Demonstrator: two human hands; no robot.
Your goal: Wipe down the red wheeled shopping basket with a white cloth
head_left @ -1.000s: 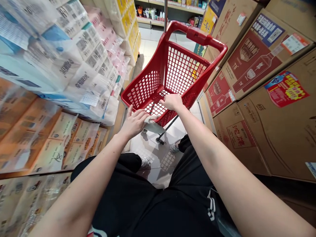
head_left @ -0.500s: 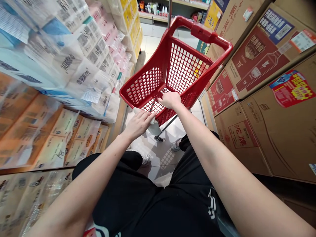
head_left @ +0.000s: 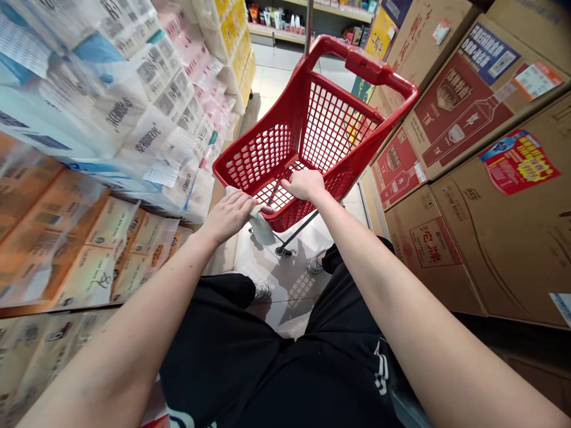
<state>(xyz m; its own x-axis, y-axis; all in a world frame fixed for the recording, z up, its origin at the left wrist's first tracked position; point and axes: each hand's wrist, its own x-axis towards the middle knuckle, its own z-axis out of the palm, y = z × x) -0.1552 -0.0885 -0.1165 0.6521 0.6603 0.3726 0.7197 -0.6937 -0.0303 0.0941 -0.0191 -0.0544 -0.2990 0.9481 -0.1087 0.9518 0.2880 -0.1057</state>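
A red plastic shopping cart [head_left: 267, 145] stands on the tiled floor in front of me, its basket empty and its handle at the far end. My left hand [head_left: 229, 215] lies flat on a white cloth [head_left: 261, 229], pressing it against the cart's near rim at the left. My right hand [head_left: 306, 184] curls over the near rim a little further right, gripping it. Both forearms reach forward over my black-clad legs.
Stacks of wrapped tissue packs [head_left: 111, 119] fill the shelves on the left. Large cardboard boxes [head_left: 468, 178] are piled along the right. The narrow aisle floor [head_left: 285, 279] runs between them toward a far shelf [head_left: 312, 12] of goods.
My left hand has slid the white cloth leftward along the cart's near rim. The cart has shifted slightly to the left. My right hand keeps its hold on the rim.
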